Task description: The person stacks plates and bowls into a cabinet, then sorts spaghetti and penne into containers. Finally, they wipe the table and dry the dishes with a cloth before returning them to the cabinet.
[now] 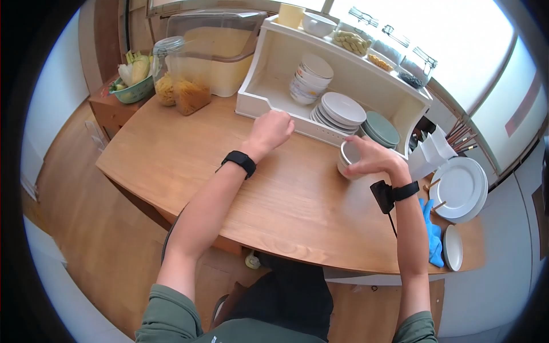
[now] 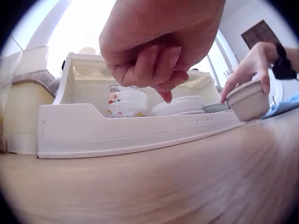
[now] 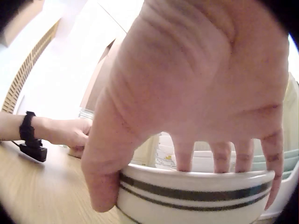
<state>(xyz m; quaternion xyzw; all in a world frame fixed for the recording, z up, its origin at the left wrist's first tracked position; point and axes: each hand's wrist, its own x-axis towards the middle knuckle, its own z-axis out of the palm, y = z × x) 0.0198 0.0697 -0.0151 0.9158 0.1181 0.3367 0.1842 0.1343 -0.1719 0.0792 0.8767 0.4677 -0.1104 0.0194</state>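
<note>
My right hand (image 1: 374, 157) grips a white bowl (image 1: 343, 164) by its rim, close in front of the shelf's right part. In the right wrist view the thumb is on one side of the bowl (image 3: 196, 205) and the fingers are at the far rim; dark stripes circle its outside. My left hand (image 1: 269, 134) hovers by the front lip of the white shelf unit (image 1: 254, 107), fingers curled in and holding nothing. Inside the shelf stand a stack of patterned bowls (image 1: 311, 80), a stack of white plates (image 1: 343, 108) and some green plates (image 1: 382, 128).
Glass jars (image 1: 351, 40) and a cup (image 1: 290, 15) line the shelf top. Pasta containers (image 1: 191, 94) and a vegetable basket (image 1: 135, 88) stand at left. At right are a chopstick holder (image 1: 430, 151), racked white plates (image 1: 457, 188), a blue cloth (image 1: 433, 234) and a dish (image 1: 453, 247).
</note>
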